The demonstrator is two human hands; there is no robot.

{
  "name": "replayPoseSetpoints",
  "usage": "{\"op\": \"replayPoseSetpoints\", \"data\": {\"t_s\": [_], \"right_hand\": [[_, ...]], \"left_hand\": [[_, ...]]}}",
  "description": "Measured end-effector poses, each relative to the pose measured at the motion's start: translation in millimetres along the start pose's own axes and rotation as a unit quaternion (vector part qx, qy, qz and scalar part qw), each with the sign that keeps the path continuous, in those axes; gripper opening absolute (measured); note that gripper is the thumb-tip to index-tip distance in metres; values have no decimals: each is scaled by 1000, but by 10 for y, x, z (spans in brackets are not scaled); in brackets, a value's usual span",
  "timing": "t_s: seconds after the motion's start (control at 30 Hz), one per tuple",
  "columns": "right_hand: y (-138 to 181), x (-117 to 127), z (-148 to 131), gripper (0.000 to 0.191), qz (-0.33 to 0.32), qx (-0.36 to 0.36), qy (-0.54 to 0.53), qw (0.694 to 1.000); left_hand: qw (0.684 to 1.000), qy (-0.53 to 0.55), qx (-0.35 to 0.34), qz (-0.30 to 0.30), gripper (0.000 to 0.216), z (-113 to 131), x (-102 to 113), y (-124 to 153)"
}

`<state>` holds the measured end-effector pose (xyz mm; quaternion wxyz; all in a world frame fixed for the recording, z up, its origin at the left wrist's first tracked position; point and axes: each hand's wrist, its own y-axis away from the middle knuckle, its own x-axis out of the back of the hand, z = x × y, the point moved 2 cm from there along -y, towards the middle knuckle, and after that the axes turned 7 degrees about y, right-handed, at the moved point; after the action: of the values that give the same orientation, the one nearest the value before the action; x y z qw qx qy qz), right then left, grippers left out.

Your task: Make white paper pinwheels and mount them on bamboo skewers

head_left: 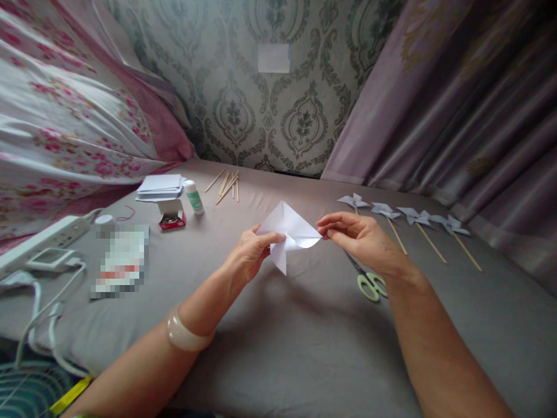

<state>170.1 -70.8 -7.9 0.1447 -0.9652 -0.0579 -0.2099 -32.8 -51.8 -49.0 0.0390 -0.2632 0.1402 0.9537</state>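
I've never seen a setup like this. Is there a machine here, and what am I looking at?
There is no machine at work here: a person is working bare-handed. The one picture comes from a camera worn on that person's head, looking forward and down. The left hand holds a piece of folded white paper, and the right hand pinches its right corner. On the grey cloth to the right lie green-handled scissors and four white pinwheels on sticks. Toward the back left are a paper stack, a white bottle, a small open red box and loose wooden sticks.
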Motion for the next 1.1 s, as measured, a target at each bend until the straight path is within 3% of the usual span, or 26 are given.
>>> {"op": "replayPoseSetpoints", "data": {"t_s": [0.3,0.7,1.1], "right_hand": [[92,31,-210,15,-63,64,155,984],[129,39,-279,11,-101,120,191,969],[153,-97,-335,11,-38,234,307,922]], "left_hand": [[999,-33,30,-25,46,-3,28,-15],[998,-48,33,-36,52,-2,24,-11],[997,-60,13,-55,56,-5,-34,59]]}}
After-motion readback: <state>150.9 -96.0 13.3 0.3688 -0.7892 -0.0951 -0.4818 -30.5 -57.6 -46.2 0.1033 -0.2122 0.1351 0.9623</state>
